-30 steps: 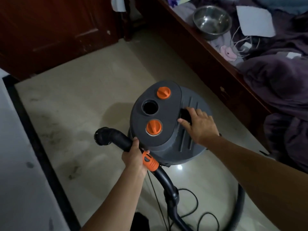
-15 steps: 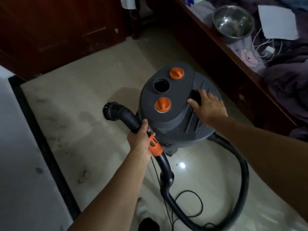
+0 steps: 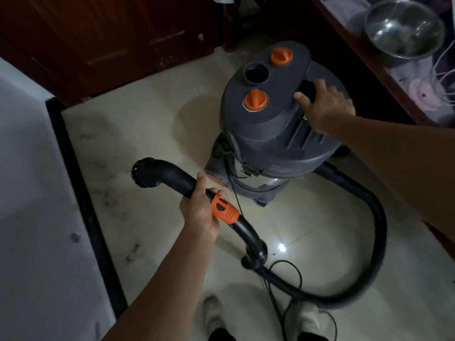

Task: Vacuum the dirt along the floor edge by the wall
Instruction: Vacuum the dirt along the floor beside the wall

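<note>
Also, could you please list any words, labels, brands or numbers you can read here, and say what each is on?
No text is legible.
On the vacuum canister: a possible faint marking by the latch, too blurred to read.
On the orange slider of the hose handle: a dark moulded shape, no readable lettering.

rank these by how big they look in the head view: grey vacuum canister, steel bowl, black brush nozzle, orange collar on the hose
1. grey plastic vacuum canister, largest by far
2. round stainless steel bowl, though it sits farther from the camera
3. black round brush nozzle and orange ribbed collar on the hose look about alike, so they are not ranked apart
</note>
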`<action>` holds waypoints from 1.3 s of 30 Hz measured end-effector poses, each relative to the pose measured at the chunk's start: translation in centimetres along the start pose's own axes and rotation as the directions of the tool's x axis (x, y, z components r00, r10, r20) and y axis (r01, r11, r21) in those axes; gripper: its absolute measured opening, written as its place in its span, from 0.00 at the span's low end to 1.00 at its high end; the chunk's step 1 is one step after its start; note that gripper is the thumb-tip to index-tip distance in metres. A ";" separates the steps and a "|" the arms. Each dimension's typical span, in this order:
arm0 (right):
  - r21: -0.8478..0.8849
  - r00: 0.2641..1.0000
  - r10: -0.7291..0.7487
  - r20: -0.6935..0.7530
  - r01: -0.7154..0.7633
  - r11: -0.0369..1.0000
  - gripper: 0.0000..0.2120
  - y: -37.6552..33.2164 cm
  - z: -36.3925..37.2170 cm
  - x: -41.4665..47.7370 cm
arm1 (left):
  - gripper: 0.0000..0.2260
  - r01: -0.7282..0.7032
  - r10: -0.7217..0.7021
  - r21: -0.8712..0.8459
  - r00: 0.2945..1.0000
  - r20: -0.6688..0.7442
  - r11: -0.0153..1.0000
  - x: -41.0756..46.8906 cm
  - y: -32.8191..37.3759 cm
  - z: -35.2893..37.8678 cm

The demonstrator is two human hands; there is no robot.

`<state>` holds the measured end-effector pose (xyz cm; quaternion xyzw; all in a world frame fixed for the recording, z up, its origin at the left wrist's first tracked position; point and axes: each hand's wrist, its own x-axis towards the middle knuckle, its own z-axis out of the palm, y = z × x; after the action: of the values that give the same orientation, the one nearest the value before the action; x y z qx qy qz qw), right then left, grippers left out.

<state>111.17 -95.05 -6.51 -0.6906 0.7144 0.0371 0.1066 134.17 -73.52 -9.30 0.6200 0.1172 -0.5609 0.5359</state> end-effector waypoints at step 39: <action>0.443 0.605 -0.490 0.628 0.240 0.864 0.13 -6.4 26.2 -40.8 | 0.20 0.153 -0.157 -0.036 0.978 -0.139 0.988 -3.6 -14.4 -30.8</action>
<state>121.13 -50.16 -23.14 -0.7251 0.4510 0.1688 0.4922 139.72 -41.61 -20.25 0.6404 0.2097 -0.5543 0.4886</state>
